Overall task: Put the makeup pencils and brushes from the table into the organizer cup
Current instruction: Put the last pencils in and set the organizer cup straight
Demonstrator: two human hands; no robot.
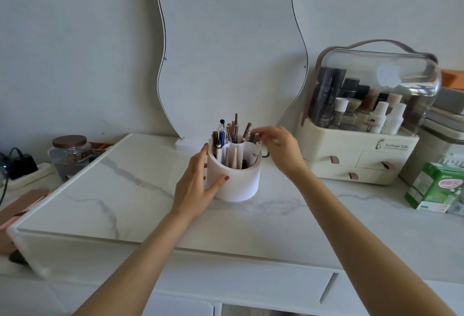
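Nearest, two bare forearms reach up from the bottom edge over the white marble-patterned table (130, 190) toward the organizer cup (234, 180), the landmark for everything else. The left hand (198, 180) is spread wide against the cup's left wall: its thumb, with a red-painted nail, presses the front of the wall, and its fingers curve around the left side up to the rim. It braces the cup and grips nothing else.

The cup is white, round, and divided inside into curved compartments. It stands upright on the table, and the makeup pencils and brushes (234, 131) stand in it, mostly in the rear compartments, their tips rising above the rim. A few pale tapered sticks sit lower in the front compartment.

The right hand (278, 148) hovers at the cup's rear right rim, fingers drawn close together around the tops of the brown pencils there; whether it actually pinches one I cannot tell.

Right of the cup sits a cream cosmetics case (361, 155) with a clear domed lid and small drawers, and further right a green carton (434, 185). Left of the cup, well apart, stands a lidded glass jar (69, 155). Behind the cup, a wavy-edged mirror (231, 47) leans at the wall.
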